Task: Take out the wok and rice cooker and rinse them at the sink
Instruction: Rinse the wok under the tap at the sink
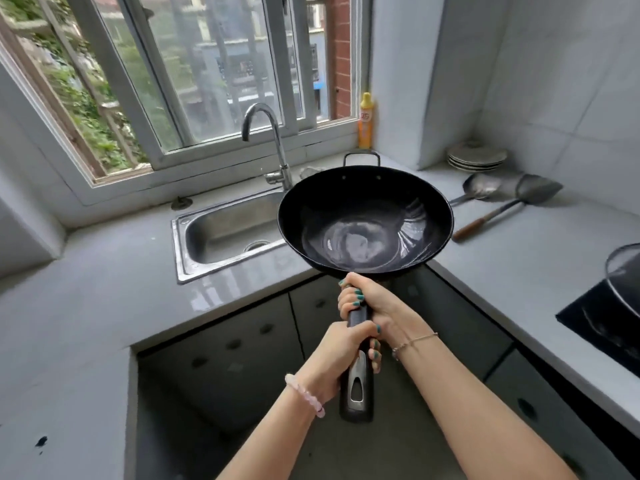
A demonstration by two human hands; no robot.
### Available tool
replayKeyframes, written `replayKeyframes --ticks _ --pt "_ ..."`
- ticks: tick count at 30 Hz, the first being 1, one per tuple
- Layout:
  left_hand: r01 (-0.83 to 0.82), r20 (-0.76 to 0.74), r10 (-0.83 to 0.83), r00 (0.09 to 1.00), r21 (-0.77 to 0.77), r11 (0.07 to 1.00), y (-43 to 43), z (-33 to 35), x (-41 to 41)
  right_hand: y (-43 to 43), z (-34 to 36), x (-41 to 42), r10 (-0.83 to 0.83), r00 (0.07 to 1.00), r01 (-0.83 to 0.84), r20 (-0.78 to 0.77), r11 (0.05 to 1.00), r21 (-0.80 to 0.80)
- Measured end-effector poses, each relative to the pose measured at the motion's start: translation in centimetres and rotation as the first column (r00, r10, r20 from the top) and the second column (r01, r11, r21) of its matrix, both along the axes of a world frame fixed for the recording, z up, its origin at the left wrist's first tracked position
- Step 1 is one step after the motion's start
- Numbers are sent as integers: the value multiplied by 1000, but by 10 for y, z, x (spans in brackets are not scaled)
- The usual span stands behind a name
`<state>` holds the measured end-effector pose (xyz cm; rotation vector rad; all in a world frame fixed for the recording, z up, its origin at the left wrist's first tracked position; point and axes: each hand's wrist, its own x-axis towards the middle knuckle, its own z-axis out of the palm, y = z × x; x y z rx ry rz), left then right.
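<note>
While our left hand and right hand both curl tight round its handle, one wok is held just ahead of them, hiding the right end of the one sink. Right of the hands, one lid is cut off by the frame. Beyond the hands: two long utensils, one yellow bottle.

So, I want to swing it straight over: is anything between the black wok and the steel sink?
Nothing visible does. The round black wok hangs at the right edge of the stainless steel sink. Only the curved chrome tap rises at its back rim.
</note>
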<state>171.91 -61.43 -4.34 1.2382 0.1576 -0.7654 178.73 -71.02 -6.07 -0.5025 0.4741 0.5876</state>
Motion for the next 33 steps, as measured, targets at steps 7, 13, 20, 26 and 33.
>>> replayKeyframes --ticks 7,13,20,26,33 --pt "207 42 -207 978 4 978 -92 11 -20 -104 19 -40 -203 979 203 5 977 -65" --pt "408 81 -409 909 30 913 -159 18 -41 -178 31 -90 -429 903 428 14 897 -112" --pt "653 154 -649 745 27 757 -213 24 -79 -234 38 -157 -678 733 678 48 723 -133" --pt "831 158 -820 550 -15 555 -233 23 -117 -246 37 -225 -839 537 840 88 521 -154" --pt "961 173 -947 272 5 277 -250 18 -178 -247 31 -319 -965 256 955 57 243 -171"
